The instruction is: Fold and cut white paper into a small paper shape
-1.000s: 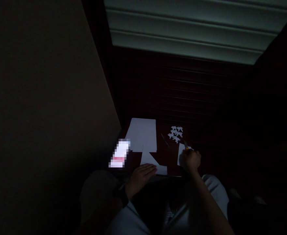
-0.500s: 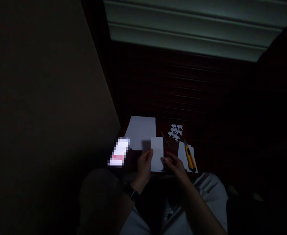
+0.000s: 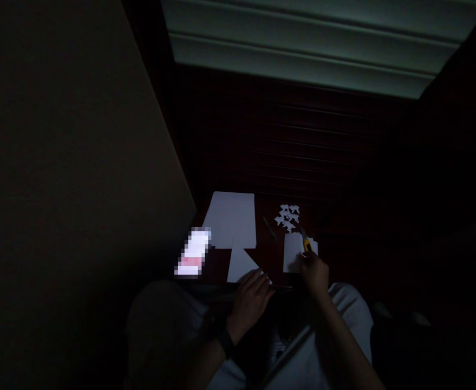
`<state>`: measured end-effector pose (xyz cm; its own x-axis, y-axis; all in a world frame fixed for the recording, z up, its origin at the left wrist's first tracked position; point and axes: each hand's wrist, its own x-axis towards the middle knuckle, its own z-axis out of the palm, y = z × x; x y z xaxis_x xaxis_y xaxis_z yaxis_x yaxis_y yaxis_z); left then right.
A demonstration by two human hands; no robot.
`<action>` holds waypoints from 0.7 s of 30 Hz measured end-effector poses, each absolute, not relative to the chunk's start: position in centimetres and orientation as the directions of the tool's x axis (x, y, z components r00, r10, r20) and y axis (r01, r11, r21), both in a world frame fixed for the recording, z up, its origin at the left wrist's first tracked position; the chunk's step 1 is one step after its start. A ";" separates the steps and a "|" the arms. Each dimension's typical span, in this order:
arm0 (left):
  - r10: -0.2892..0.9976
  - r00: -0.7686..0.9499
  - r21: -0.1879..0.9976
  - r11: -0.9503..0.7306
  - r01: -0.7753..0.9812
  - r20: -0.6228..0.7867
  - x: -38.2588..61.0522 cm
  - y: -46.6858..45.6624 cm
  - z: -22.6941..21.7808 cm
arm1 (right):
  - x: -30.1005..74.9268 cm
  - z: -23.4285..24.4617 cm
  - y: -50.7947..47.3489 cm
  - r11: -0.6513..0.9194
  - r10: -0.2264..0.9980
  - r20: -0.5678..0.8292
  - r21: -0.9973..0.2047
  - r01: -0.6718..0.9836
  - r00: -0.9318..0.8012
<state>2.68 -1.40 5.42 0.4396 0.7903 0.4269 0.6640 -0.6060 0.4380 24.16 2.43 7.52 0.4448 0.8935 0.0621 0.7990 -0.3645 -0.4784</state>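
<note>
My left hand [image 3: 253, 295], with a dark band at the wrist, lies with fingers stretched out over the lower edge of a white sheet of paper [image 3: 240, 265] whose visible part is triangular. To the right, my right hand [image 3: 315, 273] has its fingers curled around the handle of a yellow utility knife [image 3: 307, 246]. The knife's blade end points away from me, and the hand covers its rear part. Beneath the knife are small white papers [image 3: 292, 249], partly shaded by that hand.
A larger white sheet [image 3: 234, 216] lies at the back of the dark table [image 3: 221, 262]. Beside it are a thin pen-like tool [image 3: 269, 228] and several jagged white paper cutouts [image 3: 287, 215]. A bright, blurred-out screen [image 3: 194, 253] is at the left, near a wall [image 3: 99, 162].
My left hand has gone from holding up a rectangular paper to lying on a triangular-looking one. My right hand has moved right onto the knife. White paper now shows farther left under the knife.
</note>
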 end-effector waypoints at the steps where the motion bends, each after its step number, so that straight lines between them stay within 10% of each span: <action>1: 0.781 0.456 0.394 -0.614 0.683 0.427 2.7 -1.6 5.1 | 23.8 7.8 2.3 -0.369 0.895 0.084 -0.411 0.834 0.437; 8: 0.735 0.564 0.214 -0.661 0.719 0.376 2.5 -2.1 5.3 | 21.0 8.6 0.9 -0.218 0.954 0.120 -0.356 0.909 0.276; 21: 0.781 0.482 0.322 -0.611 0.723 0.398 1.0 -2.1 5.5 | 19.7 7.8 -0.8 -0.112 0.980 0.079 -0.545 0.831 0.184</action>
<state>0.97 -2.11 5.53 0.4822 0.7806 0.3978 0.7231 -0.6109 0.3223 19.72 -0.81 7.75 0.1842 0.9797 0.0794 0.8310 -0.1121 -0.5448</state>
